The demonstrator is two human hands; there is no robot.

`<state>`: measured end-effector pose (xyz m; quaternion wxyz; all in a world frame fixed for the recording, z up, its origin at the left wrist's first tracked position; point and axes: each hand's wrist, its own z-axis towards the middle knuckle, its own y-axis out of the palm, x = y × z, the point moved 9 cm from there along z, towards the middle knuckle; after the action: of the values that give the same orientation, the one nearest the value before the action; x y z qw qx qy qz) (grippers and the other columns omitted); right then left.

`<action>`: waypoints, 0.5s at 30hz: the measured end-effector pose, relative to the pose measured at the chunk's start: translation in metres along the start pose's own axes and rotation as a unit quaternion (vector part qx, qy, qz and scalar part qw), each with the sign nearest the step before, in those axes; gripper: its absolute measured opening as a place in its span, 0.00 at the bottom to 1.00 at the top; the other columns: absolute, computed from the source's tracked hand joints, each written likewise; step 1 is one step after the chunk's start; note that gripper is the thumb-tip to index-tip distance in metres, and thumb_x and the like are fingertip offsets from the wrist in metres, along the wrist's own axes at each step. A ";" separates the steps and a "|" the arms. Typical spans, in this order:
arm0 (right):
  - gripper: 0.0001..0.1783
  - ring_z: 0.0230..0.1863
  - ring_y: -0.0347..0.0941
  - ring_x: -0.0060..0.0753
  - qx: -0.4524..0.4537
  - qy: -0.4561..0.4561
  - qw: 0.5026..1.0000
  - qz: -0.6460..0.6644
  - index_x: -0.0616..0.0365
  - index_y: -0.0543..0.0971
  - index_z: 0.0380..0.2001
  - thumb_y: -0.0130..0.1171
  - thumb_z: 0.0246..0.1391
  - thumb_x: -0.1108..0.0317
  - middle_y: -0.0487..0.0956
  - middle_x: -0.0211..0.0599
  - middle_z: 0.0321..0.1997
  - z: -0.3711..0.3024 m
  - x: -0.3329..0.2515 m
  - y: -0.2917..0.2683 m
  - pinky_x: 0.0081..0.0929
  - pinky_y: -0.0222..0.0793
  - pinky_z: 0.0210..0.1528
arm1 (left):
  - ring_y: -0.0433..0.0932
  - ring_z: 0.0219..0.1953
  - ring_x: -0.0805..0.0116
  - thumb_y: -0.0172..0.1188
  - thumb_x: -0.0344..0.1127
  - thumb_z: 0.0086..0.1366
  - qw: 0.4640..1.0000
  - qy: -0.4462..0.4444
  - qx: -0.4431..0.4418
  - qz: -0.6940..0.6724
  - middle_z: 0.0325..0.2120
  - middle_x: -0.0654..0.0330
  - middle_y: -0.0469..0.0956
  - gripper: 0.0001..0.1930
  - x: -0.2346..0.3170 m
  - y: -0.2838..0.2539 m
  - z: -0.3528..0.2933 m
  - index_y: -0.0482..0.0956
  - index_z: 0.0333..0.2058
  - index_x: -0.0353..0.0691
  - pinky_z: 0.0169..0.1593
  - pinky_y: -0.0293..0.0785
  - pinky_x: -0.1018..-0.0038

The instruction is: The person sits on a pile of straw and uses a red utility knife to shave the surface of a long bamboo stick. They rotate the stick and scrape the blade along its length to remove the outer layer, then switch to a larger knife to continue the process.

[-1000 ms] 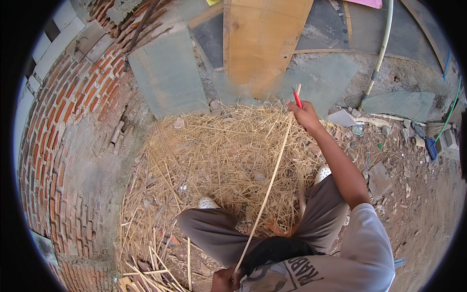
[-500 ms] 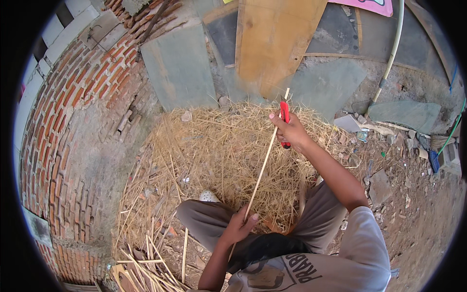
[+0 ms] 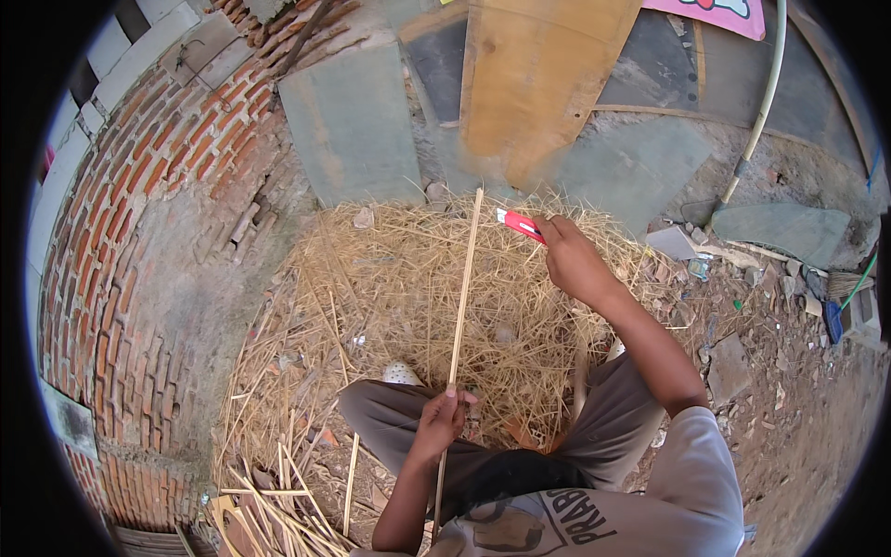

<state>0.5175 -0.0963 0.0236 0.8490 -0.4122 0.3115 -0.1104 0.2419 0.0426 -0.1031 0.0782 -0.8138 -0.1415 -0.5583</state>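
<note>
My left hand (image 3: 440, 423) is closed around the lower part of a long, thin, pale strip (image 3: 465, 297) that looks like bamboo. The strip stands nearly upright in the picture, its far end above the pile of shavings. In my right hand (image 3: 574, 260) is a red utility knife (image 3: 521, 225), gripped at its rear end, its tip pointing left toward the strip. A gap separates knife and strip. Both hands are over or just beyond my crossed legs (image 3: 613, 408).
Straw-like shavings (image 3: 390, 288) cover the ground before me. More pale strips (image 3: 288, 511) lie at the lower left. A brick wall (image 3: 121, 306) rises on the left; boards (image 3: 538, 84) lean at the back. Rubble (image 3: 729, 367) and a blue brush-like thing (image 3: 832, 317) lie on the right.
My right hand has come off the strip, moving slightly right, and the knife has turned to point left. The strip has swung left to near upright in my left hand.
</note>
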 end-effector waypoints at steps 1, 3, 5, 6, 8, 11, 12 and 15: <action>0.30 0.46 0.73 0.56 0.013 -0.032 0.999 -0.012 0.68 0.65 0.58 0.53 0.49 0.80 0.73 0.58 0.45 -0.001 -0.008 0.000 0.41 0.71 0.47 | 0.52 0.13 0.83 0.38 0.47 0.76 1.000 -0.011 0.007 -0.005 0.13 0.73 0.56 0.22 0.000 -0.002 -0.002 0.76 0.41 0.34 0.18 0.50 0.81; 0.31 0.49 0.73 0.55 0.039 -0.094 0.994 -0.037 0.69 0.64 0.59 0.51 0.49 0.82 0.72 0.59 0.50 -0.004 -0.024 0.000 0.42 0.71 0.50 | 0.52 0.12 0.83 0.38 0.48 0.76 1.000 -0.018 0.012 -0.003 0.12 0.72 0.56 0.23 0.006 -0.001 -0.007 0.75 0.40 0.34 0.17 0.49 0.81; 0.30 0.49 0.74 0.56 0.026 -0.117 0.992 -0.036 0.69 0.63 0.61 0.49 0.51 0.82 0.72 0.60 0.52 -0.005 -0.036 0.004 0.42 0.72 0.50 | 0.51 0.12 0.83 0.38 0.48 0.76 1.000 -0.020 0.015 -0.015 0.12 0.72 0.56 0.23 0.007 -0.002 -0.012 0.75 0.40 0.34 0.17 0.49 0.81; 0.29 0.48 0.75 0.56 0.002 -0.107 0.994 -0.025 0.68 0.63 0.61 0.49 0.53 0.80 0.73 0.60 0.52 -0.005 -0.038 0.006 0.43 0.73 0.49 | 0.51 0.12 0.83 0.38 0.49 0.76 0.999 -0.017 0.013 -0.027 0.11 0.72 0.56 0.24 0.007 -0.003 -0.014 0.75 0.40 0.34 0.17 0.49 0.81; 0.27 0.44 0.77 0.54 -0.032 -0.078 0.996 0.041 0.67 0.63 0.61 0.49 0.57 0.77 0.75 0.57 0.49 -0.005 -0.034 0.011 0.42 0.74 0.45 | 0.51 0.12 0.83 0.37 0.49 0.76 0.999 -0.017 0.009 -0.044 0.11 0.72 0.56 0.24 0.006 -0.002 -0.016 0.75 0.40 0.34 0.17 0.49 0.81; 0.23 0.36 0.78 0.45 -0.070 -0.018 0.978 0.193 0.65 0.66 0.60 0.49 0.62 0.72 0.79 0.49 0.39 -0.001 -0.028 0.021 0.37 0.75 0.39 | 0.51 0.12 0.82 0.37 0.49 0.76 0.998 -0.021 0.009 -0.056 0.11 0.71 0.56 0.24 0.011 0.000 -0.019 0.75 0.39 0.33 0.17 0.50 0.81; 0.22 0.33 0.78 0.40 -0.090 0.010 0.968 0.233 0.64 0.67 0.59 0.50 0.63 0.70 0.80 0.45 0.35 -0.001 -0.027 0.024 0.34 0.74 0.37 | 0.52 0.12 0.82 0.38 0.49 0.76 0.998 -0.022 0.008 -0.058 0.11 0.71 0.56 0.24 0.013 0.001 -0.020 0.74 0.39 0.33 0.18 0.50 0.81; 0.20 0.26 0.74 0.26 -0.089 0.040 0.936 0.337 0.61 0.71 0.57 0.52 0.64 0.68 0.79 0.36 0.28 -0.003 -0.024 0.032 0.26 0.70 0.30 | 0.52 0.12 0.81 0.38 0.49 0.75 0.998 -0.029 0.009 -0.053 0.11 0.70 0.56 0.24 0.017 0.003 -0.024 0.74 0.38 0.33 0.18 0.50 0.81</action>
<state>0.4942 -0.0672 0.0084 0.7828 -0.3524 0.4748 0.1939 0.2272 0.0356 -0.0788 0.0519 -0.8203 -0.1916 -0.5364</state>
